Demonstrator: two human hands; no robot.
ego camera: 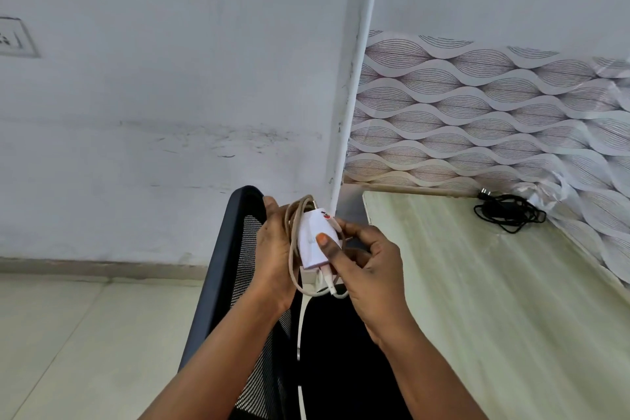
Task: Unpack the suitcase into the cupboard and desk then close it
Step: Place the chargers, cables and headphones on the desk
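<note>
Right now both hands meet mid-air w/ a white charger (315,242) between them. Right hand (370,269): thumb (327,249) pressed flat on the charger's front face, other fingers curled round behind it, so it grips the plug body. Left hand (274,256): palm and fingers wrapped round the left side of the bundle, fingertips at the top near the looped cable (294,249). Cable is beige/off-white, coiled in a few loops round the charger; one loop hangs below the hands, and a white connector sticks out under the charger's bottom end.

Charger is held above a black mesh office chair (235,249), just left of the desk (494,300) front-left corner, not touching the desk. Both forearms come up from the bottom of the view.

On the desk, at its far edge near the far-right corner, lies a tangled black cable (509,213) w/ a plug, close to the patterned wallpaper (477,112). Desk top is pale wood-grain.

Behind: white wall (170,95) w/ scuff marks, a white vertical post (354,78) at the corner, a switch plate (15,37) at far left, light floor tiles (68,334) below. Suitcase and cupboard aren't in view.
</note>
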